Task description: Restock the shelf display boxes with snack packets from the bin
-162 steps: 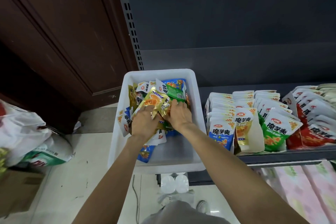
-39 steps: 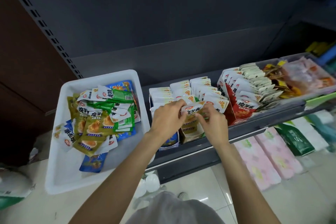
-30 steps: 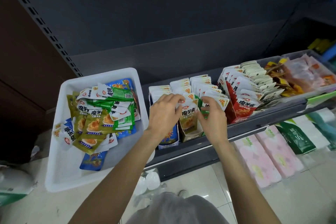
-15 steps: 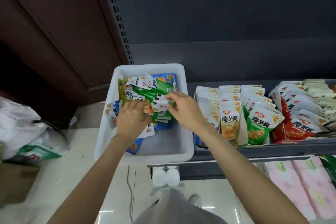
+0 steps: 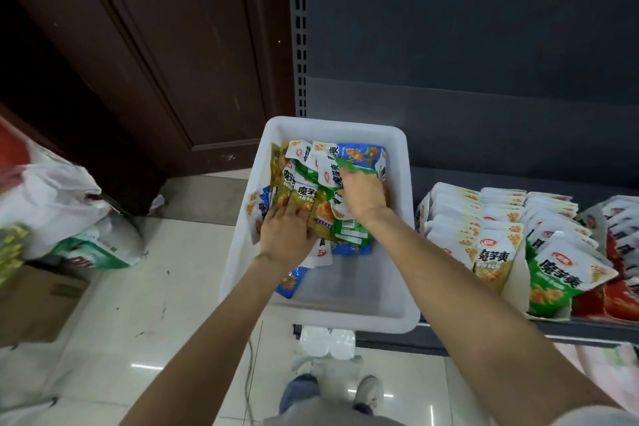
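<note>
The white bin (image 5: 332, 322) stands on the left end of the shelf and holds a loose heap of green, olive and blue snack packets (image 5: 304, 204). My left hand (image 5: 285, 235) lies flat on the olive packets at the heap's near left. My right hand (image 5: 359, 195) digs into the green packets (image 5: 350, 230) further back, its fingers curled round them. To the right stand the display boxes with upright rows of packets: olive (image 5: 491, 259), green (image 5: 556, 273) and red (image 5: 619, 301).
A dark shelf back panel rises behind the bin. A brown wooden door (image 5: 155, 62) is at left. White plastic bags (image 5: 62, 211) and a cardboard box (image 5: 34, 304) sit on the tiled floor. White bottles (image 5: 326, 342) stand under the bin.
I turned from the olive display box back to the bin. Over the last half second my right hand pushed deeper into the green packets and my left hand settled on the olive ones.
</note>
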`<state>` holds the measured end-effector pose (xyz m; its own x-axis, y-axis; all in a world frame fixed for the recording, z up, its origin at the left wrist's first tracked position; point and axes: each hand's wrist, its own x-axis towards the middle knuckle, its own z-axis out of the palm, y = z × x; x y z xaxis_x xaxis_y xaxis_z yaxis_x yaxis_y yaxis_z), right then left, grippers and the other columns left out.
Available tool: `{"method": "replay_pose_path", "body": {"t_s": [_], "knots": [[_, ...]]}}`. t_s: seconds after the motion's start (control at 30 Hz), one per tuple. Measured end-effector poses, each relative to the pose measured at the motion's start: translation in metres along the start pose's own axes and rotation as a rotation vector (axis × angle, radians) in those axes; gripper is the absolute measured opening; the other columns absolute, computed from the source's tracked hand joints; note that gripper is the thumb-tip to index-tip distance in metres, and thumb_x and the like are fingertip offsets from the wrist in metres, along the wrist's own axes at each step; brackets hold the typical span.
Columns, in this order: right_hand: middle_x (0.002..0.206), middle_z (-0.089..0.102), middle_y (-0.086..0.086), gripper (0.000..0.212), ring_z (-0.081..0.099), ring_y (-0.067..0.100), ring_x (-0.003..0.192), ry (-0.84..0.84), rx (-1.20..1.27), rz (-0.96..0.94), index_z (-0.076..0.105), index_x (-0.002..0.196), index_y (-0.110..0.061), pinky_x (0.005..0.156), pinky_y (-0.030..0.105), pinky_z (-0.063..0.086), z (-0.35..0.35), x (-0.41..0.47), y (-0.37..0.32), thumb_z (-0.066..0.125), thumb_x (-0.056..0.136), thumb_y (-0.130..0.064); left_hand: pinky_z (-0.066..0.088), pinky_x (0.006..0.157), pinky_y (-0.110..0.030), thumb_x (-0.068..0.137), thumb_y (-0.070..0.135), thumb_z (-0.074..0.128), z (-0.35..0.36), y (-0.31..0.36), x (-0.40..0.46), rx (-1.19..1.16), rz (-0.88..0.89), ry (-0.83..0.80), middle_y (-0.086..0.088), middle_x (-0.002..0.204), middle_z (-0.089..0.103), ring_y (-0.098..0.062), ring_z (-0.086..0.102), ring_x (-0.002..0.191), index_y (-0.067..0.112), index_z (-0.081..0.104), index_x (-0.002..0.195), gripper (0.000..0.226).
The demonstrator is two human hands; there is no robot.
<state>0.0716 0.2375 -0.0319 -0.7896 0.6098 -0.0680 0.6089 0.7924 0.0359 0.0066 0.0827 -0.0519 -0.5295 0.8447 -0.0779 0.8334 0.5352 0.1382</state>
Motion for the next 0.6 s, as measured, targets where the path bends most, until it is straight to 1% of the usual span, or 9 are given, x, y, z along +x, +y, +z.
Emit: {"method": "replay_pose_path", "body": {"t_s": [0.07, 0.13, 0.2, 0.27, 0.33, 0.4, 0.47, 0.53, 0.6], "knots": [[0.104, 0.068, 0.012, 0.027, 0.066, 0.030, 0.096, -0.035, -0.084, -0.097, 0.053, 0.118, -0.006, 0.076, 0.037, 0.051, -0.002, -0.018, -0.006, 0.046, 0.092, -0.001, 0.031, 0.108, -0.035, 0.090, 0.036, 0.049, -0.001, 0.004, -0.002, -0.150, -0.049, 0.076, -0.006, 0.133, 0.052, -0.026, 0.044, 0.127, 0.015, 0.052, 0.127, 0.042], [0.105, 0.067, 0.011, 0.031, 0.065, 0.031, 0.098, -0.082, -0.110, -0.174, 0.054, 0.117, -0.009, 0.076, 0.037, 0.050, -0.008, -0.040, -0.010, 0.044, 0.090, 0.002, 0.039, 0.097, -0.037, 0.089, 0.031, 0.055, -0.006, 0.010, -0.006, -0.433, -0.147, 0.202, -0.010, 0.125, 0.055, -0.029, 0.051, 0.117, 0.011, 0.052, 0.125, 0.041], [0.103, 0.068, 0.011, 0.032, 0.065, 0.032, 0.096, -0.053, -0.068, -0.180, 0.053, 0.118, -0.013, 0.073, 0.037, 0.048, -0.016, -0.062, -0.010, 0.045, 0.090, -0.001, 0.039, 0.099, -0.034, 0.090, 0.031, 0.057, -0.011, 0.016, -0.011, -0.782, -0.275, 0.268, -0.008, 0.130, 0.051, -0.023, 0.048, 0.120, 0.012, 0.048, 0.130, 0.045], [0.096, 0.069, 0.012, 0.024, 0.066, 0.033, 0.087, 0.111, 0.127, -0.075, 0.055, 0.115, -0.014, 0.066, 0.035, 0.047, -0.022, -0.078, -0.002, 0.047, 0.093, -0.008, 0.039, 0.103, -0.031, 0.090, 0.038, 0.057, -0.023, 0.023, -0.019, -1.153, -0.372, 0.272, 0.002, 0.134, 0.049, -0.013, 0.045, 0.124, 0.022, 0.046, 0.133, 0.047], [0.089, 0.070, 0.013, 0.017, 0.064, 0.033, 0.078, 0.276, 0.557, 0.105, 0.058, 0.109, -0.010, 0.063, 0.035, 0.046, -0.030, -0.094, 0.010, 0.048, 0.095, -0.013, 0.043, 0.095, -0.027, 0.091, 0.039, 0.058, -0.040, 0.029, -0.028, -1.391, -0.424, 0.194, 0.011, 0.129, 0.053, -0.008, 0.049, 0.118, 0.028, 0.049, 0.128, 0.040], [0.092, 0.071, 0.007, 0.016, 0.066, 0.020, 0.079, 0.305, 1.104, 0.208, 0.058, 0.107, -0.014, 0.064, 0.031, 0.050, -0.043, -0.112, 0.021, 0.050, 0.095, -0.008, 0.044, 0.093, -0.026, 0.089, 0.035, 0.059, -0.059, 0.034, -0.034, -1.470, -0.331, 0.031, 0.011, 0.121, 0.060, -0.008, 0.056, 0.111, 0.028, 0.057, 0.122, 0.034], [0.093, 0.069, -0.001, 0.021, 0.065, 0.004, 0.078, 0.271, 1.450, 0.249, 0.054, 0.106, -0.018, 0.061, 0.019, 0.049, -0.055, -0.128, 0.028, 0.050, 0.095, -0.001, 0.049, 0.087, -0.018, 0.088, 0.025, 0.062, -0.075, 0.043, -0.040, -1.452, -0.155, -0.093, 0.007, 0.109, 0.066, -0.001, 0.062, 0.100, 0.022, 0.061, 0.118, 0.030], [0.092, 0.068, -0.003, 0.022, 0.064, 0.000, 0.073, 0.260, 1.545, 0.251, 0.050, 0.108, -0.016, 0.058, 0.015, 0.048, -0.065, -0.142, 0.035, 0.049, 0.095, 0.001, 0.047, 0.070, -0.006, 0.087, 0.011, 0.064, -0.087, 0.057, -0.044, -1.391, -0.027, -0.110, 0.011, 0.095, 0.064, 0.013, 0.061, 0.081, 0.019, 0.062, 0.112, 0.027], [0.095, 0.070, -0.002, 0.025, 0.066, 0.004, 0.077, 0.293, 1.575, 0.255, 0.048, 0.109, -0.018, 0.061, 0.019, 0.050, -0.071, -0.155, 0.044, 0.051, 0.094, 0.001, 0.046, 0.065, -0.006, 0.084, 0.003, 0.066, -0.092, 0.073, -0.046, -1.325, 0.052, -0.080, 0.017, 0.086, 0.061, 0.013, 0.060, 0.071, 0.022, 0.061, 0.106, 0.029]]}}
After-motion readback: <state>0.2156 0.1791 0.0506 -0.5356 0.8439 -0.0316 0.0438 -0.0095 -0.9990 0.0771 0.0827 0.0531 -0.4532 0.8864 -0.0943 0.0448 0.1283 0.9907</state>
